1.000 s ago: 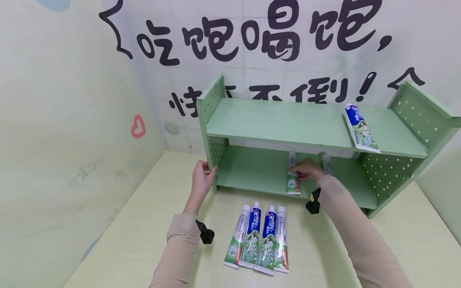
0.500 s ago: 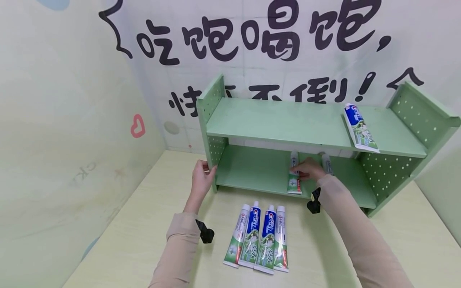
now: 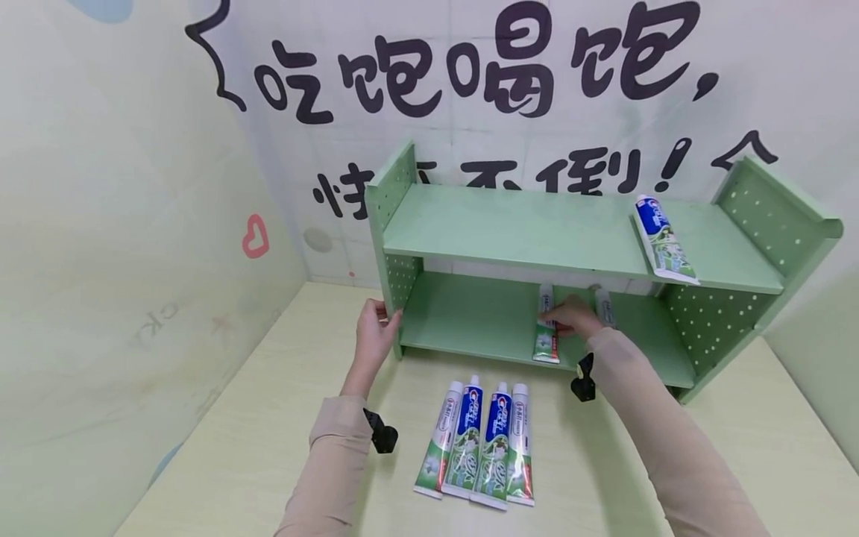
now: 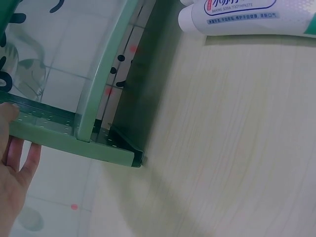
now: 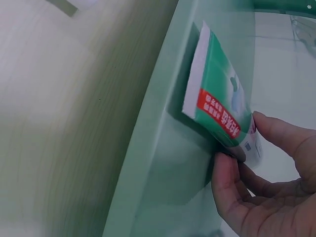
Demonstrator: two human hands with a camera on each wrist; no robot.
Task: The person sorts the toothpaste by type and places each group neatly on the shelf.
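My right hand (image 3: pixel 573 316) pinches a white and green toothpaste tube (image 3: pixel 546 347) between thumb and fingers, on the lower board of a green shelf (image 3: pixel 470 309). In the right wrist view the tube (image 5: pixel 219 94) lies with its flat crimped end near the board's front edge, fingertips at its side. My left hand (image 3: pixel 374 333) grips the left side panel (image 3: pixel 394 291) of the shelf, thumb on one face and fingers on the other. The left wrist view has this hand (image 4: pixel 15 173) at the panel's edge. Another white tube (image 3: pixel 604 306) lies right of my right hand, partly hidden by it.
A blue and green toothpaste tube (image 3: pixel 666 242) lies on the upper board, its end overhanging the front edge. Several tubes lie side by side on the table before the shelf, among them a blue one (image 3: pixel 498 447) and a white one (image 3: pixel 441 440). A wall stands behind.
The head view has shifted slightly. Both hands keep their places on the shelf panel and the tube, and the other tubes have not moved.
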